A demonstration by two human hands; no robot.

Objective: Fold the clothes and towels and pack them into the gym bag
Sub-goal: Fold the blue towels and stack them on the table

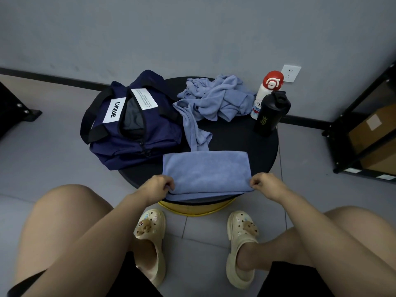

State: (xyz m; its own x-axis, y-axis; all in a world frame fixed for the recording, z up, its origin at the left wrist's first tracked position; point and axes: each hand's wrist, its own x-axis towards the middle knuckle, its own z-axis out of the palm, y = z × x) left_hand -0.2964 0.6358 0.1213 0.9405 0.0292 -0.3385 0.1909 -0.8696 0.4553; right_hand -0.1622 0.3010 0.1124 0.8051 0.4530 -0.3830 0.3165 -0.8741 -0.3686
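A folded blue towel point(205, 171) lies flat at the near edge of a round black table point(240, 138). My left hand point(159, 186) pinches its near left corner and my right hand point(264, 184) pinches its near right corner. Behind it a crumpled heap of blue cloth point(216, 99) lies on the table, with one strip trailing down toward the folded towel. A navy gym bag point(132, 125) marked LVQUE sits on the table's left side with its zip open and its dark inside showing.
A white bottle with a red cap point(264, 93) and a black shaker bottle point(271, 114) stand at the table's right rim. A black shelf frame with cardboard boxes point(372, 129) stands at the right. My knees and beige clogs are below the table.
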